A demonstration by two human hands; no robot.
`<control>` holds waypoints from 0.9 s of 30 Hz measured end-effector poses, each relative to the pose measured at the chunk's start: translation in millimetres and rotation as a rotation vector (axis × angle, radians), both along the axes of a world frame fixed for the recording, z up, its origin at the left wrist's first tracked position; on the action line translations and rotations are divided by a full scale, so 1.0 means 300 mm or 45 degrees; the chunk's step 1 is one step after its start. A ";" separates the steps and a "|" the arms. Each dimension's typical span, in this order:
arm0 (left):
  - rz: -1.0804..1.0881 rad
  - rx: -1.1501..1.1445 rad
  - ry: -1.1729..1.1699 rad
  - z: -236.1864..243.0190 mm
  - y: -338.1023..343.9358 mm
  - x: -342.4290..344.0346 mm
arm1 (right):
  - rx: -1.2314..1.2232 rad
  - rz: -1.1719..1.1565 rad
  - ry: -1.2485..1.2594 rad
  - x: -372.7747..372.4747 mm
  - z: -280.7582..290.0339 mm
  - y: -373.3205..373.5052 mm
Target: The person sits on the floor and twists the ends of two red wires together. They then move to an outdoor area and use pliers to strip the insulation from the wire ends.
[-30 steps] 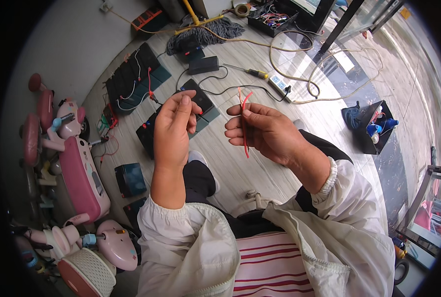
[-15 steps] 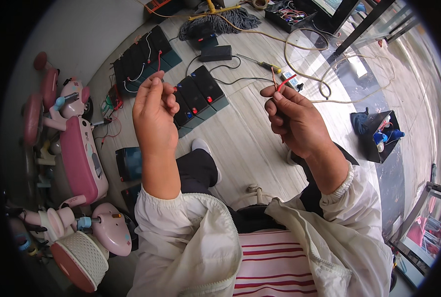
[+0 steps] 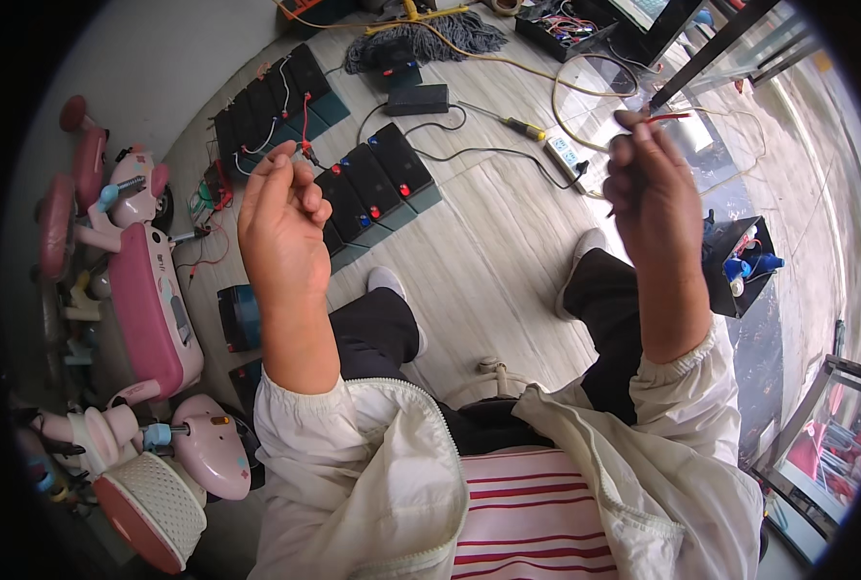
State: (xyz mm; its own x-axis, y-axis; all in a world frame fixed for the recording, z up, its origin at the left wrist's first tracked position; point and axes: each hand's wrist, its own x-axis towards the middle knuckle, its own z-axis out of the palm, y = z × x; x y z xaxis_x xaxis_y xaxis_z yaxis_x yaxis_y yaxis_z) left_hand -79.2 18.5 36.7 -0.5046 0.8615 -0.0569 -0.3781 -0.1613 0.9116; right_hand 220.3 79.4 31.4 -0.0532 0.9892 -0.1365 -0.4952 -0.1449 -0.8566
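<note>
Only partly visible, red wire in blurry right hand

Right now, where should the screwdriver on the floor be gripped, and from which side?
Probably by its yellow-and-black handle, from above and the right: it lies flat, thick end rightward, its thin shaft running left toward the black adapter.

Batteries lie left of the screwdriver (the mop behind), the power strip right.

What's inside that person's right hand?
A red wire pokes out of the top of the right hand. Anything deeper inside is covered, so I cannot tell.
</note>
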 end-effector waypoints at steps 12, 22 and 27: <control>-0.137 -0.007 -0.120 -0.005 -0.006 -0.006 | 0.107 -0.399 0.157 0.203 0.040 0.068; -0.223 -0.066 -0.193 0.026 0.021 0.070 | -0.068 -0.080 0.056 -0.015 0.048 0.027; -0.232 -0.116 -0.200 0.014 0.061 0.002 | 0.063 0.094 -0.162 -0.081 0.016 0.109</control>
State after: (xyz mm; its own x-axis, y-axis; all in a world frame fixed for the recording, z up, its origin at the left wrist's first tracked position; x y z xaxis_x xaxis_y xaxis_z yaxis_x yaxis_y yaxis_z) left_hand -78.6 37.0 41.1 -0.3205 0.9250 -0.2039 -0.5313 0.0026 0.8472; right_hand 196.0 112.1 36.2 -0.1113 0.9890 -0.0978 -0.3720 -0.1328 -0.9187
